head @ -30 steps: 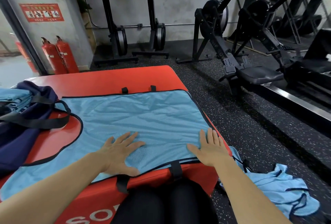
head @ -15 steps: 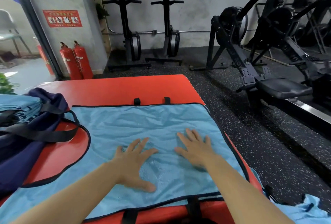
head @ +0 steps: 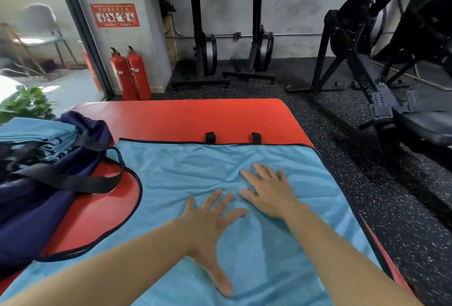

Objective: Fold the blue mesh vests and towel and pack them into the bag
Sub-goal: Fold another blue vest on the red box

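You're pressing both palms flat on the blue mesh vest [head: 186, 173], which is lying spread across the red table [head: 195, 117]. Your left hand [head: 208, 227] is resting mid-cloth, fingers [head: 212, 199] splayed straight, gripping nothing. Your right hand [head: 269, 193] is lying just beside it, a bit farther out, likewise flat & holding nothing. The navy bag [head: 36, 208] is sitting at the table's left w/ folded blue cloth [head: 36, 132] showing inside.

vest [head: 171, 183] near edge cut off below, bag [head: 29, 208] cropped left, sign [head: 115, 15] lettering illegible
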